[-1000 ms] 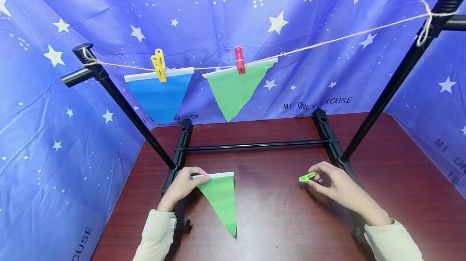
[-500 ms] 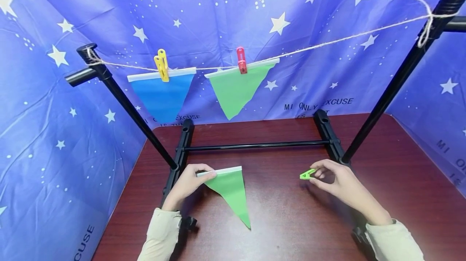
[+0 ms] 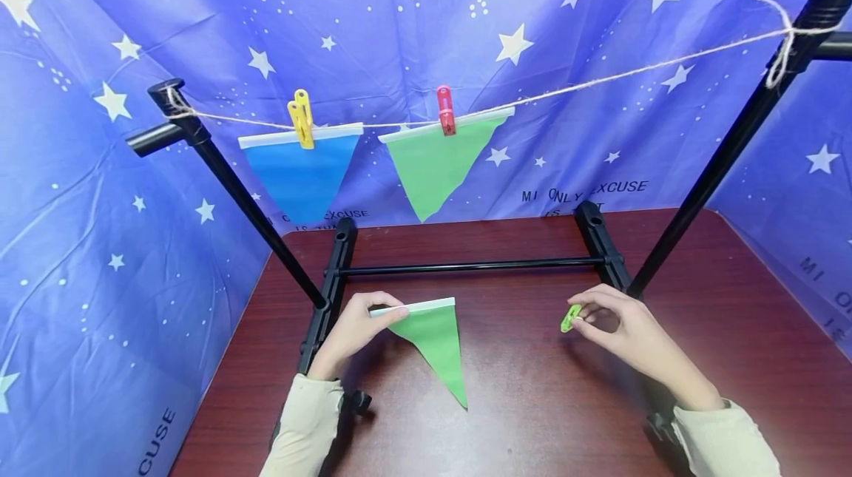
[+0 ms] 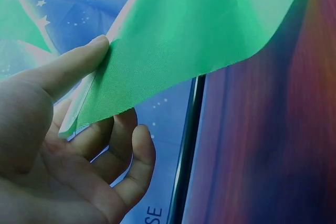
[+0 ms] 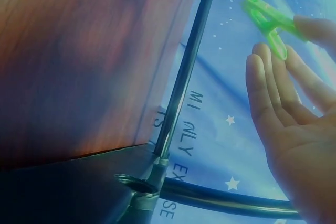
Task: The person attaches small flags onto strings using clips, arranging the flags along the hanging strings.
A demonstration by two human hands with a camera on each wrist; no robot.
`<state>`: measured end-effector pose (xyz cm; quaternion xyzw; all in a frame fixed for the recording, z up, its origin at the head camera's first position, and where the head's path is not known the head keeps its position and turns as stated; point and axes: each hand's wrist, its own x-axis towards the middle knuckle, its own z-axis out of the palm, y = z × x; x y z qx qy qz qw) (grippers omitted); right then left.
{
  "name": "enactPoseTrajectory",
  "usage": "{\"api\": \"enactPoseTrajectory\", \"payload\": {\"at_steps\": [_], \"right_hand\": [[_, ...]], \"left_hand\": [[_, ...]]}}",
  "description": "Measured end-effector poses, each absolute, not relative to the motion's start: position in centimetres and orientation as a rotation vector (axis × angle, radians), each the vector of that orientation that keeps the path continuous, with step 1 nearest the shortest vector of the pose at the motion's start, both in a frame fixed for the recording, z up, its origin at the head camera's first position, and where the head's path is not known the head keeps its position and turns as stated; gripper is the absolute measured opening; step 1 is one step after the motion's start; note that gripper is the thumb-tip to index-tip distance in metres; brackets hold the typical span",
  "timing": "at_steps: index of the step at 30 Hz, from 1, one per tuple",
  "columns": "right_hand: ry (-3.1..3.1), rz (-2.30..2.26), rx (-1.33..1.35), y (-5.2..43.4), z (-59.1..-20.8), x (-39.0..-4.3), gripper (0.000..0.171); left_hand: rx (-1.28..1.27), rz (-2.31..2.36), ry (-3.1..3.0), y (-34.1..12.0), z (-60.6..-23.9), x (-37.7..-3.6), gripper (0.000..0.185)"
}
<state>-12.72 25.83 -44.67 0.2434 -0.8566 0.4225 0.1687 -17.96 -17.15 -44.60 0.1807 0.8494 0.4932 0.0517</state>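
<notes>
My left hand [image 3: 362,325] pinches a green triangular pennant [image 3: 435,336] by the left end of its white top band, thumb on the near face. The pennant's pointed end hangs down over the table, and in the left wrist view its cloth [image 4: 173,30] bends away from the thumb. On the right, my right hand [image 3: 622,322] holds a lime-green clothespin [image 3: 570,318] between thumb and fingers. The right wrist view shows that clothespin [image 5: 268,22] by its legs, with the other fingers extended below it. Both hands are over the table, well below the string.
A string [image 3: 599,81] runs between two black posts. On it hang a blue pennant [image 3: 302,174] under a yellow clothespin [image 3: 302,118] and a green one under a red clothespin [image 3: 446,111]. A black crossbar [image 3: 466,266] spans the stand's base on the dark red table [image 3: 519,373].
My left hand has moved up and to the right, carrying the pennant, whose tip swung right. My right hand has risen slightly and the lime-green clothespin has turned in its fingers.
</notes>
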Motion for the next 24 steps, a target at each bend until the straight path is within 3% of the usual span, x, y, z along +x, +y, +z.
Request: {"api": "enactPoseTrajectory", "payload": {"at_steps": [7,17,24], "right_hand": [[-2.445,1.198,0.604,25.9,-44.1,-12.8,0.044],[-2.470,1.338,0.374,25.6,-42.7,-12.6,0.034],[-2.439,1.459,0.400,25.7,-42.3,-12.4,0.033]], "left_hand": [[0.572,1.507,2.582,-16.0,-44.3,-18.3,0.011],[0.627,1.509,2.587,-14.8,-44.0,-18.6,0.010],[0.633,1.505,2.579,-14.0,-43.7,-18.6,0.009]]}}
